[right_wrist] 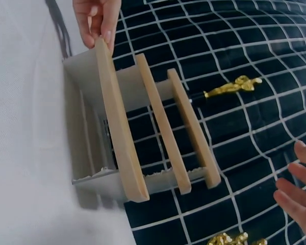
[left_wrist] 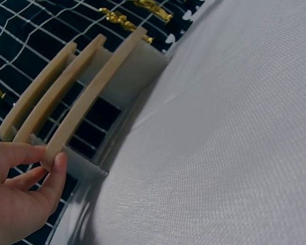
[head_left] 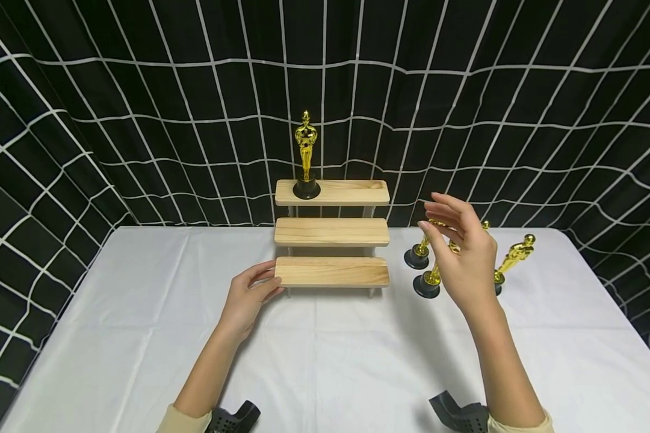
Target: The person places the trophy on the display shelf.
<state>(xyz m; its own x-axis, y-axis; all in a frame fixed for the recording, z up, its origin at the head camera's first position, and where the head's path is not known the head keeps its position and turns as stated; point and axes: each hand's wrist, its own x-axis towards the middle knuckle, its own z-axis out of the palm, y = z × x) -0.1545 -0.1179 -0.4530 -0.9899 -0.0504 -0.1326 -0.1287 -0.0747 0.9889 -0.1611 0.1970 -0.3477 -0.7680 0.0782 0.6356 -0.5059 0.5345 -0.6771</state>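
A three-step display stand with pale wooden boards (head_left: 330, 272) stands on the table's far side. My left hand (head_left: 246, 300) pinches the left end of its lowest board, thumb on top and fingers beneath; the left wrist view shows this grip closely. On the top board, left of its middle, a gold statuette (head_left: 306, 147) with a black round base stands upright. My right hand (head_left: 463, 258) is raised right of the stand, fingers loosely curved and apart from the thumb, holding nothing. Behind it are several more gold statuettes (head_left: 514, 255), partly hidden by the hand.
A white cloth (head_left: 141, 337) covers the table. Behind and at both sides hangs a black curtain (head_left: 195, 144) with a white grid. Black wrist mounts (head_left: 460, 415) show at the near edge beside both forearms.
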